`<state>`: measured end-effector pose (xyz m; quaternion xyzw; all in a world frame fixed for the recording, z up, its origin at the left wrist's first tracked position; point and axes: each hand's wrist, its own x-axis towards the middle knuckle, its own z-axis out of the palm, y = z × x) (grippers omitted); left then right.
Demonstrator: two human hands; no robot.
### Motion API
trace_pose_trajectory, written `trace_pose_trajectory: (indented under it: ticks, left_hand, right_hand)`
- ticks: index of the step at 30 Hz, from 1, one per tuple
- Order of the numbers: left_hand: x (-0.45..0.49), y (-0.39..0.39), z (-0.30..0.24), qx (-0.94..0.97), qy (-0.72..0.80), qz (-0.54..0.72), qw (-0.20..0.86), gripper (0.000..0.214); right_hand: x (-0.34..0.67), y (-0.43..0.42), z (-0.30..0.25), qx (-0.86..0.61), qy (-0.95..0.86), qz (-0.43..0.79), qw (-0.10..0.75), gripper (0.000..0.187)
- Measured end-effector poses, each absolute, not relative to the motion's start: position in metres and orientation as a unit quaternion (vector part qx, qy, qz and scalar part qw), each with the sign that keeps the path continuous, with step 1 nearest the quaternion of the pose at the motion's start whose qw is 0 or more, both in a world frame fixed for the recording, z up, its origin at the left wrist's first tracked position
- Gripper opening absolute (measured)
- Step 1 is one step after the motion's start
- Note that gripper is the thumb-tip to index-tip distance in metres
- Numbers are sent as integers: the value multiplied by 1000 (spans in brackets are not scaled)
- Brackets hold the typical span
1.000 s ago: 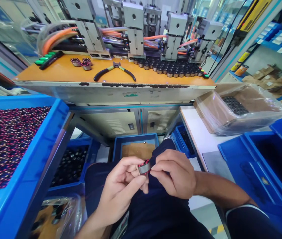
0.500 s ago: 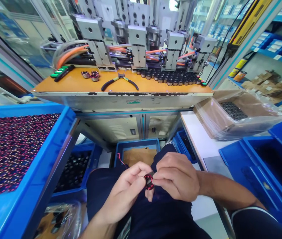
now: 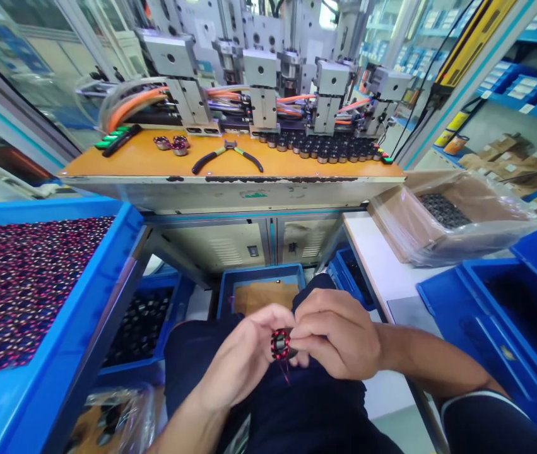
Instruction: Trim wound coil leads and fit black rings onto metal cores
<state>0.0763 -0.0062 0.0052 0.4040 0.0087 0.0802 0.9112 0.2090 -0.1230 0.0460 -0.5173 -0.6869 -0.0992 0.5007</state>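
Over my lap, both hands pinch one small ring-shaped coil [image 3: 280, 344] wound with red wire. My left hand [image 3: 244, 359] grips it from the left with thumb and fingertips. My right hand [image 3: 339, 340] holds its right side, fingers curled. Thin red wire ends hang below the coil. A large blue bin [image 3: 88, 302] on my left is full of similar red-wound coils.
An orange-topped bench [image 3: 145, 161] carries pliers [image 3: 228, 154], two loose coils [image 3: 172, 144], a row of dark coils [image 3: 325, 150] and a winding machine [image 3: 259, 69]. A bagged cardboard box [image 3: 443, 214] and blue bins [image 3: 500, 315] stand on the right. More blue bins [image 3: 263, 277] sit under the bench.
The coil has been turned between my fingers: its grey side showed a second ago, now its red-wound face points up. The hands stayed over my lap; the view tilted slightly down.
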Motion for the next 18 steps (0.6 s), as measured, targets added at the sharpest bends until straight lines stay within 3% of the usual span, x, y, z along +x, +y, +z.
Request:
trace_pose_trajectory:
  ticks: [2, 5, 13, 16, 18]
  left_hand:
    - [77, -8, 4, 420, 1, 55, 906, 37]
    - [74, -9, 2, 444, 26, 152, 883, 13]
    - [73, -7, 3, 401, 24, 265, 876, 22]
    - [79, -7, 5, 379, 35, 196, 904, 44]
    - [81, -8, 5, 387, 41, 109, 915, 44]
  right_hand:
    - [211, -124, 46, -524, -690, -106, 488, 13]
    - [212, -125, 46, -569, -667, -117, 467, 11]
    - [210, -118, 47, -569, -628, -28, 531, 8]
    - [211, -118, 48, -542, -651, -18, 531, 9]
    - [212, -119, 48, -539, -659, -26, 525, 11]
